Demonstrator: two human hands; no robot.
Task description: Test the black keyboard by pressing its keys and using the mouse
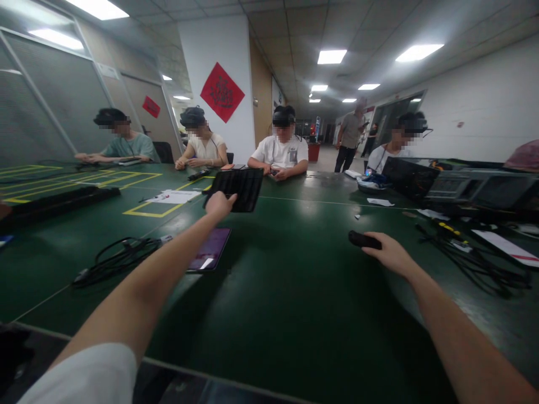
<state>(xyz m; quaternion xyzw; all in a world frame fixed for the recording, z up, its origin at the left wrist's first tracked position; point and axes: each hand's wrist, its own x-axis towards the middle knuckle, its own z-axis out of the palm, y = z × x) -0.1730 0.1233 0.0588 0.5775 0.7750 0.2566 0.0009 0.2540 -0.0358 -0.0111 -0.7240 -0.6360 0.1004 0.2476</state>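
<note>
1. Above the far half of the green table (295, 314), left of its middle, the left hand (219, 206) holds a black panel (246, 189). The thumb lies against the face turned to the camera; the other fingers are largely hidden, so their exact closure cannot be told, though the grip appears closed on the panel's lower left part.

2. Over the table's right half, nearer the right edge, the right hand (393, 253) is partly curled, thumb and fingers closed about one end of a small black object (362, 240); the other end juts free. Whether the object touches the table cannot be told.

3. Possible fault: gripped off-centre, the panel may pivot or slip if the thumb relaxes. A drop could strike the tablet (214, 245), which lies partly under the left forearm, between the panel and the near edge.

4. Possible fault: a lowered forearm could catch the cable (122, 258) left of the tablet. The black object, held by one end, could tip from a loosened hold.

5. Appearance: the panel is flat, dark and roughly rectangular, tilted, its face crossed by faint upright bands; blur hides finer detail. The black object is stubby, with a rounded free end.
</note>
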